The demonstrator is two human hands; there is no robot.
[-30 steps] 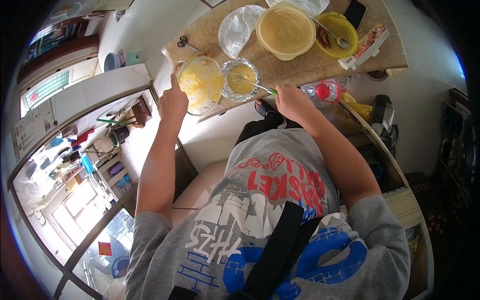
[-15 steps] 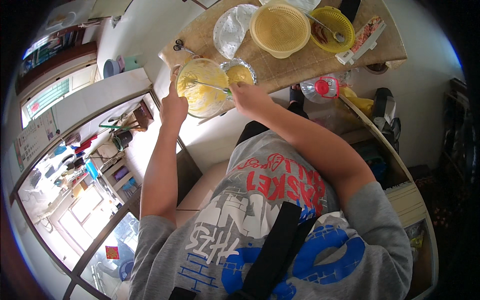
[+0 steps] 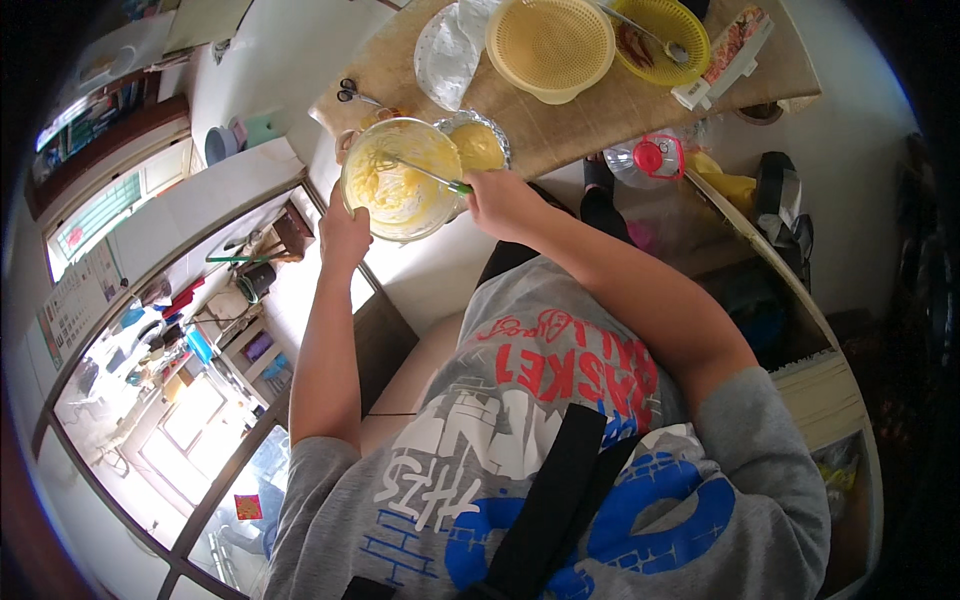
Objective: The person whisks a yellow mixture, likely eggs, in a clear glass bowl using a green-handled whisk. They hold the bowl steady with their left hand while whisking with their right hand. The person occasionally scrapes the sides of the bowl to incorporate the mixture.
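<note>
Both grips closed: left hand (image 3: 346,238) is clasping clear bowl (image 3: 405,231); right hand (image 3: 508,205) is gripping whisk (image 3: 427,175), gone from foil dish (image 3: 503,142), mixing centring here.

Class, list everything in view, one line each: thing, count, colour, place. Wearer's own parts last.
Table: 1, brown, top
Bowl: 1, clear, at table's left end
Whisk: 1, green-handled, head in bowl
Tin: 1, silver, right of bowl
Scissors: 1, dark-handled, beyond bowl
Colander: 1, cream, on table, top middle
Speckled thing: 1, white, left of colander
Basket: 1, yellow, right of colander
Spoon: 1, silver, in basket
Box: 1, white and red, right of basket
Jug: 1, clear, red-topped, past table's near edge
Clutter: count unclear, mixed, left
Shirt: 1, grey, lower middle
Left hand: 1, bare, on bowl
Right hand: 1, bare, on whisk handle
</note>
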